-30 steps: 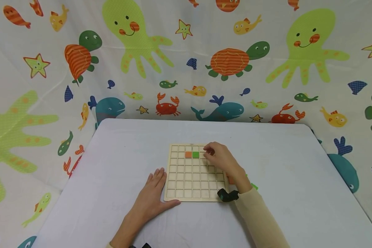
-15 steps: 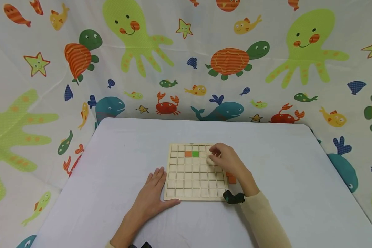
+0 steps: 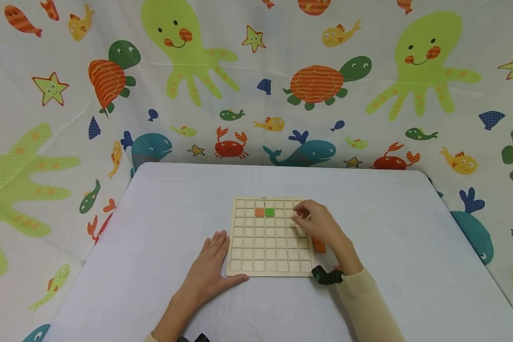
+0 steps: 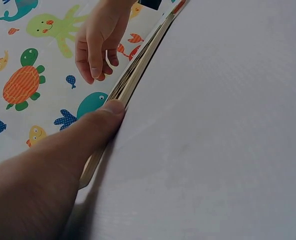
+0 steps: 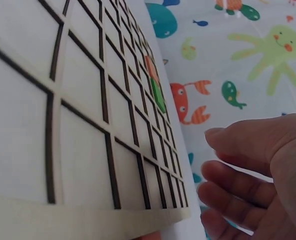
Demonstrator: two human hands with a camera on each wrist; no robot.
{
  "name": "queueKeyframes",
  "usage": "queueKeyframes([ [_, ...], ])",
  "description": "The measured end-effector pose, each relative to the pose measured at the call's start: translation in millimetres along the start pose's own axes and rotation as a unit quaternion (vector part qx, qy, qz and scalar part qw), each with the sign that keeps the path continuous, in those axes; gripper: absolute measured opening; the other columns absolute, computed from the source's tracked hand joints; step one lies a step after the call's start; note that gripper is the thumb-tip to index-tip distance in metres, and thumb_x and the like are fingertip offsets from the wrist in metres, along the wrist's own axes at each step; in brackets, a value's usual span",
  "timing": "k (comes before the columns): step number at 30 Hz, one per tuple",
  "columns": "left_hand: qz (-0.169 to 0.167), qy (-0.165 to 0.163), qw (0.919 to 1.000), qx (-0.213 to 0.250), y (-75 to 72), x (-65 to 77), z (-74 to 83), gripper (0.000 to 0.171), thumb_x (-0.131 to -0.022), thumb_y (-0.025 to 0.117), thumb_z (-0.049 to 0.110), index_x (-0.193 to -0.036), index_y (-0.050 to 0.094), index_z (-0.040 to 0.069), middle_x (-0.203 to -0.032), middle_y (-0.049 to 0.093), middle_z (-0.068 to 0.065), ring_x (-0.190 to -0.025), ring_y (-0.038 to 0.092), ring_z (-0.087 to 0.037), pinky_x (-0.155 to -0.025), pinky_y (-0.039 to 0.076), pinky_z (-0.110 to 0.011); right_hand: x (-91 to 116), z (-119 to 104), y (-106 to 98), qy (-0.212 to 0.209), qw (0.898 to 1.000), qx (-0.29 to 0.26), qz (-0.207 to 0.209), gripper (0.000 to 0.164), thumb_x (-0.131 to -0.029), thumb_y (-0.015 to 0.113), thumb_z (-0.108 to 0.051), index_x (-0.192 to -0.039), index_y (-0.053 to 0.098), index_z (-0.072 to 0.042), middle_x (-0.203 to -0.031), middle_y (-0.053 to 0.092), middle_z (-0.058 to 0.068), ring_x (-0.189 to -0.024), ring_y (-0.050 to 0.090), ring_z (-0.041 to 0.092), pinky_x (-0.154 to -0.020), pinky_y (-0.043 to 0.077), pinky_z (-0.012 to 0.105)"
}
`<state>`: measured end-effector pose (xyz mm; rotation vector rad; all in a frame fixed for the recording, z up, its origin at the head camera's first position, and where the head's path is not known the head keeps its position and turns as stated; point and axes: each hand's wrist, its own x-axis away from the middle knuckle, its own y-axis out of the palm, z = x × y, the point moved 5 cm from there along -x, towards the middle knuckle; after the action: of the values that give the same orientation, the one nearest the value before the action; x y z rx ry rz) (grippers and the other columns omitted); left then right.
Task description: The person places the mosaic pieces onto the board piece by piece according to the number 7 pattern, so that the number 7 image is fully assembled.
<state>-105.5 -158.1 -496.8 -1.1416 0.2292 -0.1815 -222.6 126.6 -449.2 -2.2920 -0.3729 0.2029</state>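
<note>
A square wooden grid board (image 3: 270, 243) lies on the table. In one of its upper rows sit an orange tile (image 3: 260, 212) and a green tile (image 3: 270, 212), side by side. My left hand (image 3: 211, 268) rests along the board's left side, fingers straight, with the thumb (image 4: 105, 117) against the front edge. Over the board's right side hovers my right hand (image 3: 319, 222), its fingers loosely bent. The right wrist view shows a gap between the thumb (image 5: 242, 142) and the fingers, with nothing held there.
Orange tiles (image 3: 319, 246) lie on the white table (image 3: 175, 204) just right of the board, partly behind the right forearm. A sea-animal curtain (image 3: 222, 57) hangs behind the table. Each wrist wears a dark band, the right one (image 3: 327, 275) near the board's front right corner.
My right hand has drifted right across the board, away from the two placed tiles. Its forearm now covers the green pieces seen earlier beside the board. The left hand has stayed still.
</note>
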Motion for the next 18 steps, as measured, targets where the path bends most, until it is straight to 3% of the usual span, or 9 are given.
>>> queueKeyframes([
  [18,0.008,0.002,1.0000,0.000,-1.1,-0.7,0.7,0.116,-0.073,0.071,0.076,-0.151,0.039,-0.004,-0.162,0.033,-0.018,-0.153,0.029,-0.033,-0.126,0.025,-0.049,17.4,20.3,-8.2,0.030,1.000,0.005,0.000,0.026,-0.093,0.070,-0.020,-0.115,0.067,-0.007,-0.105,0.068,0.004,-0.095,0.060,0.019,-0.085,0.057,0.036],
])
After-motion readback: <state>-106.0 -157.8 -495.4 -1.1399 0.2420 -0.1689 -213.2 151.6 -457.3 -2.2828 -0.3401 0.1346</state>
